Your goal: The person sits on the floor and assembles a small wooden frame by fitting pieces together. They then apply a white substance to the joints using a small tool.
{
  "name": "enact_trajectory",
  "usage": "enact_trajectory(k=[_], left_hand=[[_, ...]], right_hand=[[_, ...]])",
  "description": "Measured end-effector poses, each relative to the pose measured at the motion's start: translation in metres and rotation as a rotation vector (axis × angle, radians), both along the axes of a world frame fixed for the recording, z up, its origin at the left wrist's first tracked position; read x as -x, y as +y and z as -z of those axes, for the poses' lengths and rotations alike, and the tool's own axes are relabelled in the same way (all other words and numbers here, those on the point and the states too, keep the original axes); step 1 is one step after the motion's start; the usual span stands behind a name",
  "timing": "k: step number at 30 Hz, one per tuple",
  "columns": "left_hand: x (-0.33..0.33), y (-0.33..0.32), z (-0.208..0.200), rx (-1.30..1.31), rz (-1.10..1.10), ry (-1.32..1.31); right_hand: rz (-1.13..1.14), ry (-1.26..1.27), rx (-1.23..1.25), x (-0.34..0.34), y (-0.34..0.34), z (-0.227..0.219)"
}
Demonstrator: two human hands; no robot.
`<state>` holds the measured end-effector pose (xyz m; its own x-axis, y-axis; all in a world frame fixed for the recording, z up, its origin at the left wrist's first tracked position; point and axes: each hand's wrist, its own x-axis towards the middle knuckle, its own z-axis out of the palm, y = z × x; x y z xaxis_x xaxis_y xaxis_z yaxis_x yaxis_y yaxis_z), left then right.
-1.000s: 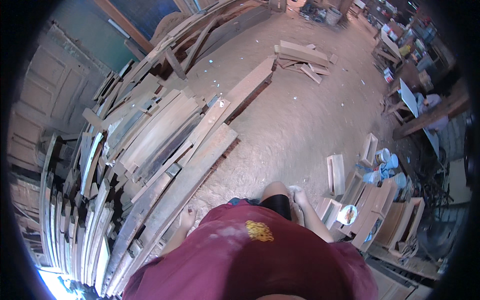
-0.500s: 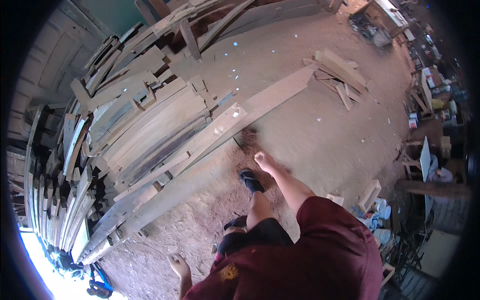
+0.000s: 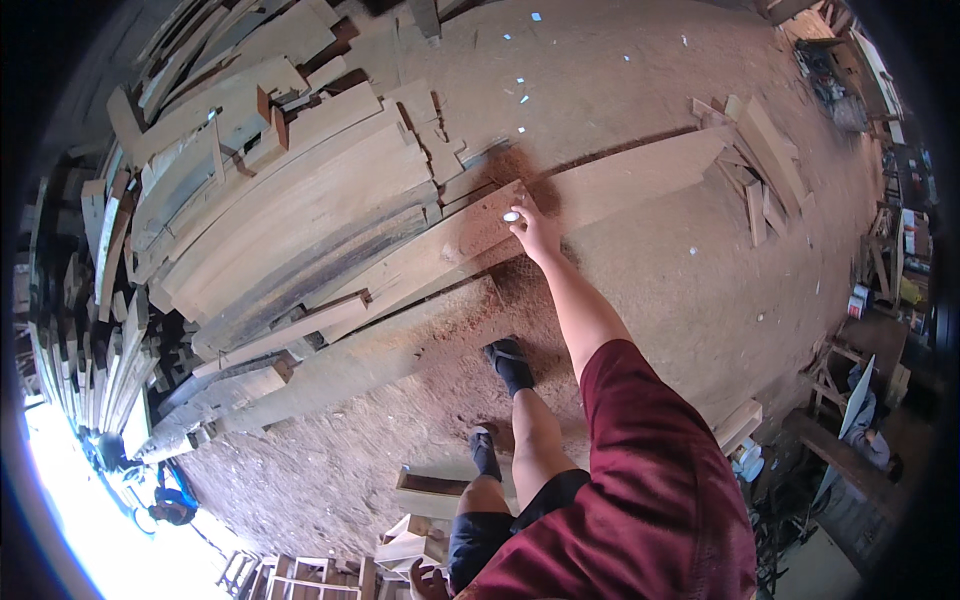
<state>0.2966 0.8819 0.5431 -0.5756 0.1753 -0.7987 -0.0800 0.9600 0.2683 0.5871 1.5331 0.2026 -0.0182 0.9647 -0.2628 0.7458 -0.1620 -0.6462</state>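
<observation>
My right hand (image 3: 537, 237) reaches out over a long board (image 3: 450, 243), which lies along the edge of the wood stack. Its thumb and fingers are closed around a small white round object (image 3: 512, 216), whose exact kind I cannot make out. Reddish sawdust and shadow surround the board's end there. Low in the picture, beside my dark shorts, is my left hand (image 3: 428, 580). Its fingers look loosely bent and apart, with nothing seen in them; the frame's lower edge and shade hide part of it.
Stacked planks (image 3: 300, 190) fill the left side. A longer plank (image 3: 630, 180) runs right toward a pile of offcuts (image 3: 768, 165). Wooden box-like pieces (image 3: 412, 540) stand by my legs. At the far right, a person (image 3: 872, 440) is near a bench beam (image 3: 835, 455).
My right hand has moved forward to the board's end and closed on the small white object lying there. My left hand has drawn in toward my leg. The view has shifted.
</observation>
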Motion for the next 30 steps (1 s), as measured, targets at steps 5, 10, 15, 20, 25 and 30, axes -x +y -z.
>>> enact_trajectory(k=[5, 10, 15, 20, 25, 30], left_hand=[[-0.007, -0.004, -0.002, -0.023, -0.058, 0.0], [-0.021, -0.026, -0.01, -0.063, -0.104, 0.004], [-0.053, -0.093, -0.015, -0.159, -0.236, 0.009], [-0.129, -0.08, -0.055, -0.278, -0.455, 0.134], [-0.183, -0.238, -0.029, 0.029, -0.403, 0.184], [-0.257, -0.279, -0.065, 0.196, -0.657, 0.038]], right_hand=[[-0.009, -0.027, -0.07, 0.004, 0.007, 0.013], [0.088, 0.163, -0.024, 0.0, 0.006, -0.005], [-0.081, 0.696, 0.102, 0.014, -0.025, -0.103], [-0.411, 0.546, 0.257, 0.068, -0.073, -0.274], [-0.651, 0.543, 0.084, 0.134, -0.161, -0.354], [-0.983, 0.389, 0.151, 0.21, -0.292, -0.409]])
